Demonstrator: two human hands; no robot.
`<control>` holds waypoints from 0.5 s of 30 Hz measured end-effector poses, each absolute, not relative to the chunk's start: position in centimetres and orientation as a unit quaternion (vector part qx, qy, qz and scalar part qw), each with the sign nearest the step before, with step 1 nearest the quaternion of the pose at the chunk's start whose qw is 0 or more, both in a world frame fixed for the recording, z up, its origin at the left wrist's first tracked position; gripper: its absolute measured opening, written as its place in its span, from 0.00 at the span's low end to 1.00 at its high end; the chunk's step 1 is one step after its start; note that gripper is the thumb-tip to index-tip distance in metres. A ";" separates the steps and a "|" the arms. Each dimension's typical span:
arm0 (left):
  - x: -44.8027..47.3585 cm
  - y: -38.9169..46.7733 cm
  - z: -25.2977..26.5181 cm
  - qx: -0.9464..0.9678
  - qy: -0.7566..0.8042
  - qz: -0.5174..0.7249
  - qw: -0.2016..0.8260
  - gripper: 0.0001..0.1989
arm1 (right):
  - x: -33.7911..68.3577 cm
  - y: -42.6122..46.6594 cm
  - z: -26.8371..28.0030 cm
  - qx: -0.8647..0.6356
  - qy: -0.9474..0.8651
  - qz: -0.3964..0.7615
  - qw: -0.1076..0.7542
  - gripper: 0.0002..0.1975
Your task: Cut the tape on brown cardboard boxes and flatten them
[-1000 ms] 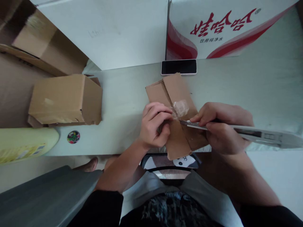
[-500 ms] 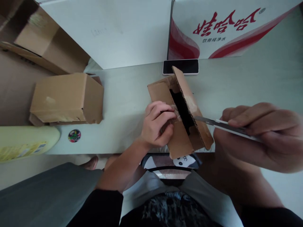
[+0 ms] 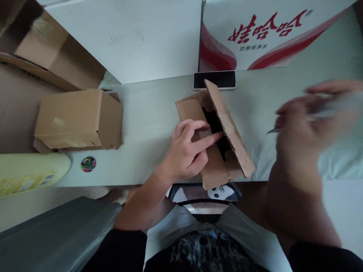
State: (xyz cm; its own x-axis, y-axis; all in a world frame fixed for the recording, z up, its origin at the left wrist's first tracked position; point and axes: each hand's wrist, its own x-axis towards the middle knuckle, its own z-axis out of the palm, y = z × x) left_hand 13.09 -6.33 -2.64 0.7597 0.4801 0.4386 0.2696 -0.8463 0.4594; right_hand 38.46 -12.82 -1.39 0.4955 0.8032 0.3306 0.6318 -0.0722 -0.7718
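A small brown cardboard box [image 3: 211, 181] sits at the table's front edge, its long flap raised and a dark interior showing through the gap. My left hand [image 3: 188, 147] grips the near panel, fingers curled over its edge, with the index finger stretched into the opening. Clear tape shows by those fingertips. My right hand [image 3: 306, 117] is off to the right, apart from the box and smeared by motion. It is closed around a utility knife [image 3: 272, 131]; only the blade's tip shows sharply, pointing left, and the handle is blurred.
Behind the box lies a phone [image 3: 214, 79], against white cartons [image 3: 159, 41] with red print on the right one. Another cardboard box [image 3: 70, 119] stands left, near a round colourful sticker [image 3: 88, 164] and a pale yellow bottle [image 3: 34, 172]. A person's grey-clad leg [image 3: 62, 230] is lower left.
My right hand has swung up and right with the utility knife, drawing the blade away from the raised flap. My left index finger has straightened into the box's opening.
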 end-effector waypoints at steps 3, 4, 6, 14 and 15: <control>12.3 -5.6 -2.0 0.918 0.213 0.262 0.210 0.21 | 38.6 -11.9 -3.3 -0.833 -0.443 0.058 0.325 0.08; 11.9 -5.3 -1.9 0.914 0.217 0.266 0.214 0.19 | 38.8 -11.6 -4.1 -0.852 -0.448 0.081 0.258 0.10; 11.1 -4.6 -2.0 0.905 0.231 0.284 0.218 0.13 | 39.2 -11.0 -5.8 -0.858 -0.471 0.131 0.158 0.15; 8.9 -3.3 -1.9 0.810 0.344 0.367 0.302 0.17 | 39.6 -10.0 -9.6 -0.857 -0.482 0.106 0.147 0.23; 8.8 -3.2 -1.7 0.795 0.363 0.368 0.317 0.16 | 39.5 -10.0 -9.8 -0.851 -0.490 0.092 0.167 0.23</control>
State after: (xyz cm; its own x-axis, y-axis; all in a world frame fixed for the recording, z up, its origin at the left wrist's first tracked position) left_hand 8.76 -3.25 -1.66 0.4655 0.8107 0.3550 0.3437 -0.5353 0.7716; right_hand 39.52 -9.97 -9.79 0.5032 0.8641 0.0067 0.8022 -0.4642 -0.3755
